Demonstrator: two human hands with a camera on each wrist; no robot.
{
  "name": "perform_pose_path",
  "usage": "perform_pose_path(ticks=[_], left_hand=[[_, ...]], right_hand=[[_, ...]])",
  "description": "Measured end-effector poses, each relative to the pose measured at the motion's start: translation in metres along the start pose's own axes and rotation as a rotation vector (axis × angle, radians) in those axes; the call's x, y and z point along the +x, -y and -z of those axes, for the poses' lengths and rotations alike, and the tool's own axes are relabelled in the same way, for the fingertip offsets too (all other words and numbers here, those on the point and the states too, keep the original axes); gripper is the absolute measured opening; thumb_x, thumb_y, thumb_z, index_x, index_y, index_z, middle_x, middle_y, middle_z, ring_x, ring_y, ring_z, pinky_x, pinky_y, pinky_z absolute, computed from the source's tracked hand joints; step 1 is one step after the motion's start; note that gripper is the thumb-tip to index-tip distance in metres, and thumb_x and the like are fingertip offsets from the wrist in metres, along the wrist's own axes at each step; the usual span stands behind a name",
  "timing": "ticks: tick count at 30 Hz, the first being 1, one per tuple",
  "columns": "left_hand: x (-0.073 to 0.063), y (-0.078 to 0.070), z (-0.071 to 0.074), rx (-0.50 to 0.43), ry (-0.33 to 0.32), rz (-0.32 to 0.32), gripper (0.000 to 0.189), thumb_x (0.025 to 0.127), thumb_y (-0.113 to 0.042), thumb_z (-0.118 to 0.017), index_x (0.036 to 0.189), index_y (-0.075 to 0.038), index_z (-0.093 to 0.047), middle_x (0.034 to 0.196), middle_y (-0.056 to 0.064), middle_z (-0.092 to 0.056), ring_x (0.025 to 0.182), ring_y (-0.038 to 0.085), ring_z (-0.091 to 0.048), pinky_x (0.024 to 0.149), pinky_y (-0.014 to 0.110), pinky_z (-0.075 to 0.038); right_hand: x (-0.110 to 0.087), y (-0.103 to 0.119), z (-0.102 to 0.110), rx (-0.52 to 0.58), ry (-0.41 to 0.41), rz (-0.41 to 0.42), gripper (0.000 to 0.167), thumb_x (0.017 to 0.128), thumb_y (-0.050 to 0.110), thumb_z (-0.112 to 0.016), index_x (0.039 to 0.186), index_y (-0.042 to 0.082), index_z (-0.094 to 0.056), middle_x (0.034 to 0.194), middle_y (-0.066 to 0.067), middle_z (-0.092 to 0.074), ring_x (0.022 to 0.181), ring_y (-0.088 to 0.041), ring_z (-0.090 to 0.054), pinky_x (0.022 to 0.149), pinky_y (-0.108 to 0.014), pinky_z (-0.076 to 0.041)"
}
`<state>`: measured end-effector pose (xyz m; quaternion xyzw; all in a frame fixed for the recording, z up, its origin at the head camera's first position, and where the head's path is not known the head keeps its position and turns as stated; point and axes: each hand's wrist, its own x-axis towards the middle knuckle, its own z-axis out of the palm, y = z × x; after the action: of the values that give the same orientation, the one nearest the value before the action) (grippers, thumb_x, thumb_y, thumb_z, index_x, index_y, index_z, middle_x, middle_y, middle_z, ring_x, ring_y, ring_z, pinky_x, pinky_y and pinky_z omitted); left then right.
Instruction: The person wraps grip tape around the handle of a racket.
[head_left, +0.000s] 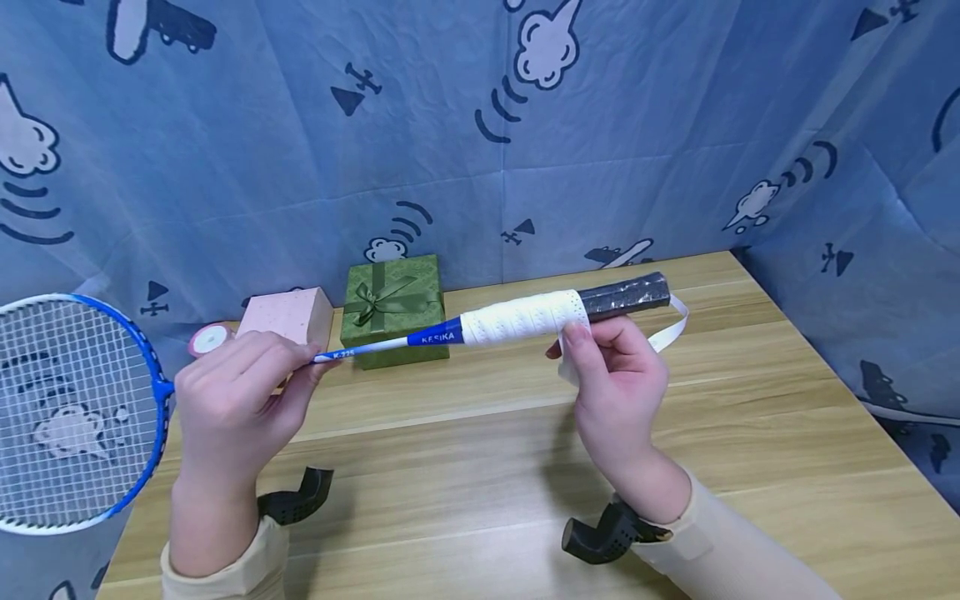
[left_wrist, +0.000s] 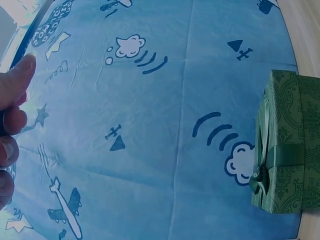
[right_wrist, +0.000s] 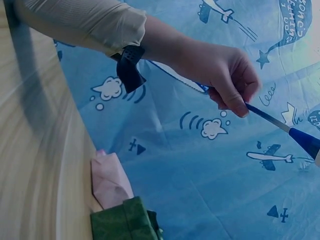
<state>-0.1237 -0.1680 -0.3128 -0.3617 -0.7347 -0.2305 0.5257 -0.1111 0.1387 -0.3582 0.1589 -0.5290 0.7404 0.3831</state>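
Badminton racket [head_left: 435, 335] is held up in the air over the table [head_left: 465, 500], head out to the person's L, handle to the R. L hand's [head_left: 243, 387] grip is pinching the thin shaft [head_left: 382, 345] near the head. R hand's [head_left: 618, 387] grip is pinching white tape [head_left: 517, 318] at the edge of the wrapped part, thumb in front. Wrap covers the part of the handle nearer the shaft; black end [head_left: 626, 297] sticks out past it, w/ a loose bit of tape looping behind the R hand. At back of table, nr the blue cloth [head_left: 450, 75]: green box [head_left: 408, 287] w/ ribbon bow, pink box [head_left: 281, 312] just beside it, & sm. round roll [head_left: 210, 339].
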Motion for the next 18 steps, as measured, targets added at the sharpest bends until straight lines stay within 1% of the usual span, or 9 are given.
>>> perform_pose_path(ticks=[3,6,9,11,15,18], left_hand=[[-0.0005,-0.0001,-0.0002,-0.012,-0.006,-0.001,0.043,0.102,-0.031,-0.067,0.069,-0.003,-0.068,0.060,0.004,-0.060,0.049,0.015,-0.039,0.045,0.028,-0.025],[-0.0005,-0.0004,-0.0007,-0.025,-0.004,-0.012,0.043,0.102,-0.031,-0.067,0.070,-0.002,-0.069,0.060,0.004,-0.060,0.048,0.012,-0.035,0.045,0.027,-0.022],[-0.0005,-0.0004,0.0000,-0.030,0.012,-0.018,0.042,0.102,-0.032,-0.067,0.072,-0.002,-0.070,0.059,0.004,-0.061,0.047,0.010,-0.034,0.044,0.026,-0.022],[-0.0005,-0.0005,0.0006,-0.025,0.023,-0.018,0.042,0.102,-0.032,-0.067,0.074,-0.001,-0.071,0.060,0.004,-0.063,0.047,0.010,-0.036,0.044,0.026,-0.022],[-0.0002,-0.0009,0.0014,-0.011,0.033,-0.018,0.041,0.102,-0.032,-0.067,0.075,-0.001,-0.072,0.059,0.005,-0.063,0.045,0.010,-0.037,0.042,0.026,-0.023],[0.0003,-0.0016,0.0012,-0.006,0.027,-0.017,0.041,0.102,-0.032,-0.067,0.075,-0.001,-0.072,0.057,0.004,-0.061,0.045,0.010,-0.037,0.042,0.026,-0.022]], right_hand=[[0.0001,-0.0006,-0.0005,-0.002,0.002,0.003,0.029,0.096,-0.002,-0.068,0.082,-0.020,-0.050,0.074,-0.004,-0.066,0.063,-0.016,-0.068,0.058,-0.022,-0.052],[0.0004,-0.0009,-0.0005,0.019,-0.002,0.002,0.026,0.095,-0.001,-0.070,0.084,-0.018,-0.054,0.079,-0.005,-0.068,0.063,-0.017,-0.068,0.060,-0.024,-0.054],[0.0000,-0.0014,0.0002,0.040,0.013,0.011,0.025,0.095,0.000,-0.071,0.088,-0.018,-0.056,0.084,-0.007,-0.069,0.064,-0.018,-0.069,0.062,-0.025,-0.057],[0.0001,-0.0014,0.0001,0.057,0.025,0.018,0.022,0.095,-0.001,-0.070,0.090,-0.017,-0.056,0.084,-0.007,-0.069,0.066,-0.019,-0.069,0.064,-0.027,-0.058],[0.0005,-0.0011,0.0001,0.042,0.041,0.021,0.018,0.097,0.000,-0.067,0.092,-0.015,-0.059,0.087,-0.010,-0.073,0.073,-0.021,-0.073,0.073,-0.030,-0.061],[0.0009,-0.0011,0.0004,0.026,0.046,0.011,0.021,0.099,0.001,-0.066,0.090,-0.016,-0.059,0.091,-0.011,-0.075,0.078,-0.023,-0.075,0.079,-0.033,-0.062]])
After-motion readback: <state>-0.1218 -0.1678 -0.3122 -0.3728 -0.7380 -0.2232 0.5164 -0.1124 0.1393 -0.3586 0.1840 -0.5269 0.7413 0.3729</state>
